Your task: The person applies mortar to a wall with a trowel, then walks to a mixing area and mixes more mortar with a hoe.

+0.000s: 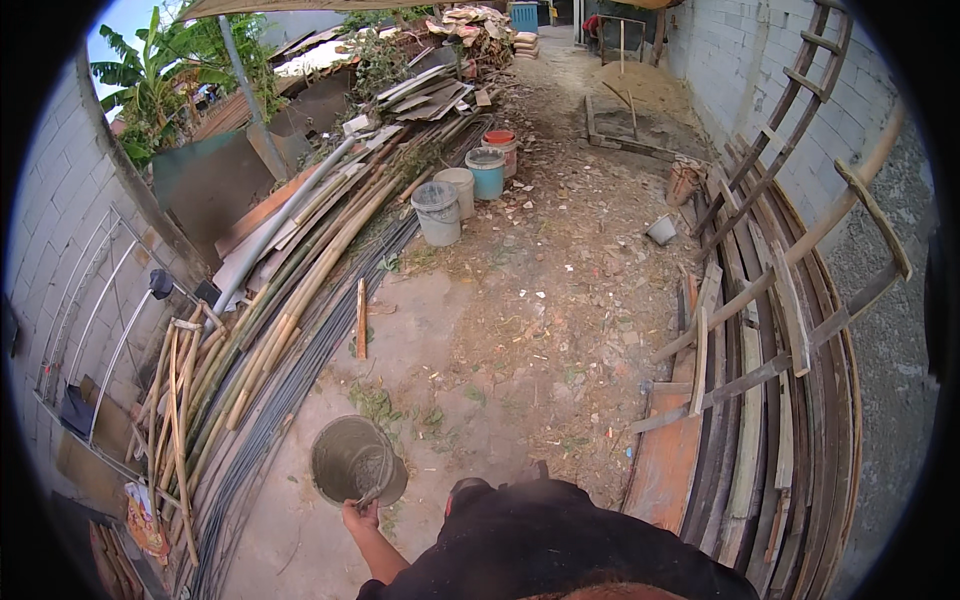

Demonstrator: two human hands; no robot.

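Left: bamboo poles point(330, 262) beside thin rods point(262, 440). Right: two ladders point(825, 228) above long planks point(750, 400). Rear: sand heap point(655, 85) near the block wall point(725, 60).

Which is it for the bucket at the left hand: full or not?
Not full: the bucket shows bare inner wall well below its rim. Cannot tell whether the grey patch inside is residue or shallow contents.

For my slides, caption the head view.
Left hand holding a round grey bucket at its near side, beside long thin grey rods.
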